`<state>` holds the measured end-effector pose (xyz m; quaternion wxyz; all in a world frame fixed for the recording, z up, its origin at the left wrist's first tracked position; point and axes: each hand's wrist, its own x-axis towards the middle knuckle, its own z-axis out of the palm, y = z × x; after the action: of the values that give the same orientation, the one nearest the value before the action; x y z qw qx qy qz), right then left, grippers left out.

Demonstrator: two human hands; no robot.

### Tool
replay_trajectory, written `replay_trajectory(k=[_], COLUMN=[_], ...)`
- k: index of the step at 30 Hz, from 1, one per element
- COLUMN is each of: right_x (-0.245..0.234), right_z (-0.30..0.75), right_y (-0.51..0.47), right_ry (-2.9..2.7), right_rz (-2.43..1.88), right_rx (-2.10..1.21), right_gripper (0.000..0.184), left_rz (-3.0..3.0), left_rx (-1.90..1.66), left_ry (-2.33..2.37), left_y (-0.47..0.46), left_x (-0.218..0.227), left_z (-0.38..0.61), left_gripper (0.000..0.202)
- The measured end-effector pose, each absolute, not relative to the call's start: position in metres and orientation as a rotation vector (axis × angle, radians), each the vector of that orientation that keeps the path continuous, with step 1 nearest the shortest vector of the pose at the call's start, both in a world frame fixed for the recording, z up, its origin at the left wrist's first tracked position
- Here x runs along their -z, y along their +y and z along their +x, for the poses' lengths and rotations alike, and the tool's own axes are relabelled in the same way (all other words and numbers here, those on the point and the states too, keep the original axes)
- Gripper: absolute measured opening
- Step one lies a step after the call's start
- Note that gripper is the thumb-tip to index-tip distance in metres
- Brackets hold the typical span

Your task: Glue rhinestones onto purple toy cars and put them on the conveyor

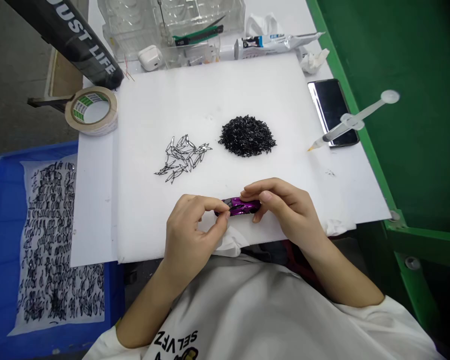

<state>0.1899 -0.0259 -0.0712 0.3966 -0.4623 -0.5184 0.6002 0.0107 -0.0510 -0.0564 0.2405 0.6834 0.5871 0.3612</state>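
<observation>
"Head view: a glossy purple toy car (240, 206) sits between a person's bare hands, above the near part of a white foam board (146, 220). How firm is the hold?"

"Left hand (191, 227): thumb and forefinger pinched together at the car's left end; whether anything else is between them, I cannot tell. Right hand (290, 210): half-curled, loosely around the other end."

"And the danger?"

"A slip, I'd judge: the slick body could twist under that light right-hand hold if the left presses off-centre."

"Beyond the fingers, a loose scatter of thin black leaf-shaped outlines (185, 159) lies left of a dense heap of shiny black chips (246, 136)."

"One brushing knuckle could mix the two. At right, a clear plastic syringe with an orange tip (334, 132) lies across a black phone (328, 102); a knock could roll it, and the tip might smear the foam."
</observation>
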Motion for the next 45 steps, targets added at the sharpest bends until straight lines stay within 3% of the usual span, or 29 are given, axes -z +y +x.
replay_trajectory(k=[21,30,33,39,45], right_x=[0.069,0.07,0.07,0.07,0.071], right_z=[0.192,0.195,0.196,0.189,0.182], right_y=[-0.027,-0.032,-0.036,-0.037,-0.038], right_ry=[-1.412,-1.512,-1.671,-2.168,-2.223], right_rz=[-1.123,-1.113,-1.129,-1.188,-1.297], right_rx=[-1.489,-1.461,-1.322,-0.665,-0.647], right_gripper=[0.02,0.018,0.018,0.031,0.037], left_rz=[2.032,2.031,2.025,2.008,1.965], left_rx=[-0.966,-0.692,-0.591,-0.616,-0.686], left_ry=[1.593,1.561,1.619,1.63,1.643], left_y=[-0.048,-0.045,-0.046,-0.051,-0.053], left_x=[0.057,0.053,0.056,0.061,0.065], left_z=[0.017,0.017,0.017,0.015,0.019], left_gripper=[0.018,0.021,0.027,0.028,0.029])
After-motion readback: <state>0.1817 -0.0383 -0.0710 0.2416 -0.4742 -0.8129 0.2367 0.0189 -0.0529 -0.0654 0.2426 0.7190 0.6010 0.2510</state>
